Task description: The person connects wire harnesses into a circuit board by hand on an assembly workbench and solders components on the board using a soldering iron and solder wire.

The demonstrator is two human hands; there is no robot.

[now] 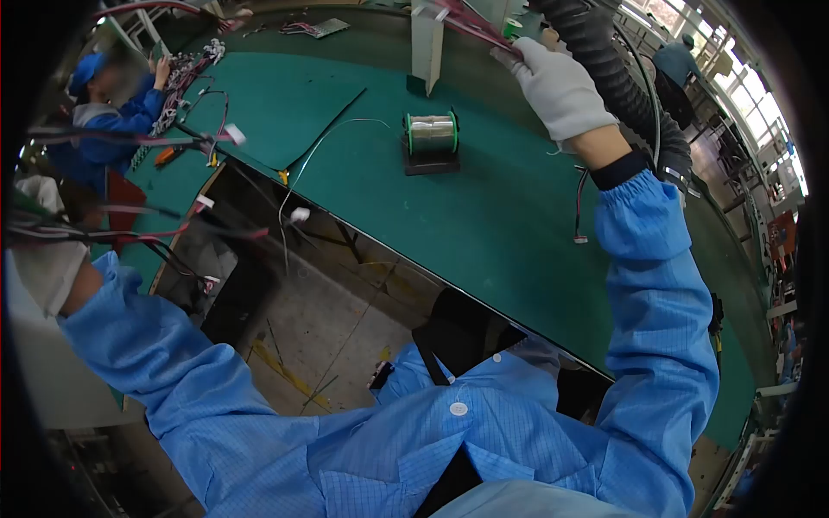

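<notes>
My right hand (557,86), in a white glove, is closed on red and dark wires (471,24) beside an upright white post (427,52). At the far left edge my left hand (50,269), also gloved, is closed around a bundle of red and black wire harnesses (142,233). White connectors hang from the bundle's ends, blurred by motion. The left fingers are partly cut off by the view's edge. Between my hands a spool of solder wire (432,134) sits on a dark stand on the green bench mat (518,216).
A ribbed black hose (591,43) runs behind my right hand. A short wire with a connector (579,216) hangs below it. A co-worker in blue (108,125) sits at the far left by piled harnesses (181,82). An orange-handled tool (166,156) lies nearby. The bench edge borders a floor gap.
</notes>
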